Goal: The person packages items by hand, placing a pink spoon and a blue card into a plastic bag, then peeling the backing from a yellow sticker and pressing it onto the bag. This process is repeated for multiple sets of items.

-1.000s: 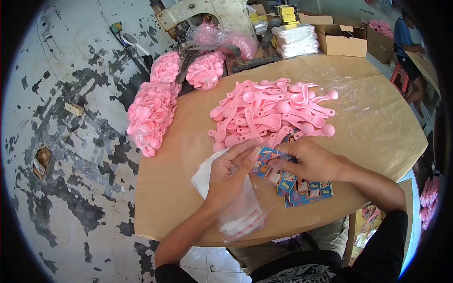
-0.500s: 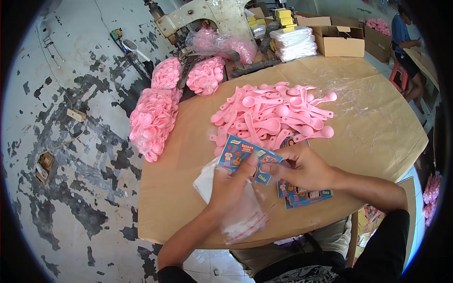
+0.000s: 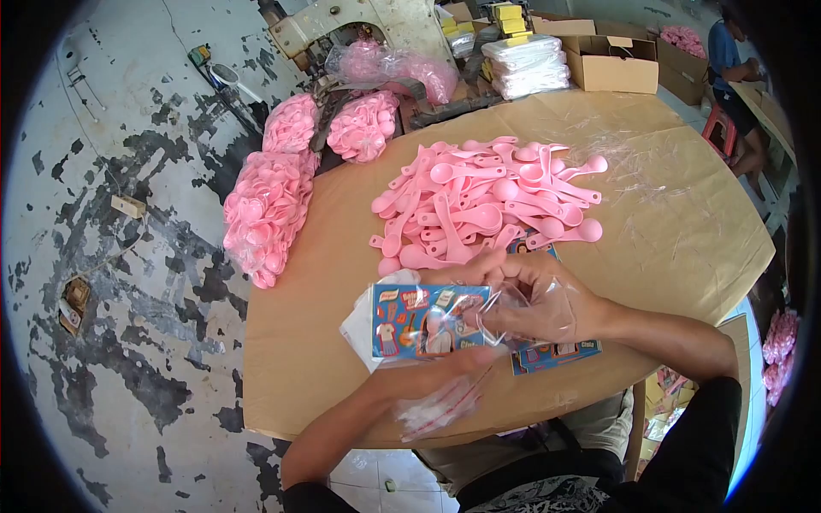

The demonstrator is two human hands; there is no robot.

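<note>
A blue printed card (image 3: 402, 321) with small pictures lies between my two hands, at least partly covered by clear plastic. My left hand (image 3: 440, 372) is closed around the card's near and far edges, thumb below and fingers above. My right hand (image 3: 543, 299) pinches at the card's right end, and a clear plastic bag (image 3: 560, 321) spreads shiny over its fingers. How far the card sits inside the bag is hard to make out. Beneath lie more clear bags with red-lined edges (image 3: 440, 410) and several blue cards (image 3: 560, 355). A white sheet (image 3: 357, 329) shows behind the held card.
A heap of pink measuring spoons (image 3: 487, 201) covers the middle of the brown-topped table (image 3: 684, 231). Filled bags of spoons (image 3: 269, 209) stand at the left edge. Behind are a machine (image 3: 368, 26), stacked plastic packs (image 3: 526, 68) and a cardboard box (image 3: 611, 64). Another person (image 3: 727, 68) sits far right.
The card has turned level and shifted left and down, now under clear plastic. My left hand moved from pinching its front to gripping around it; plastic now covers my right fingers.
</note>
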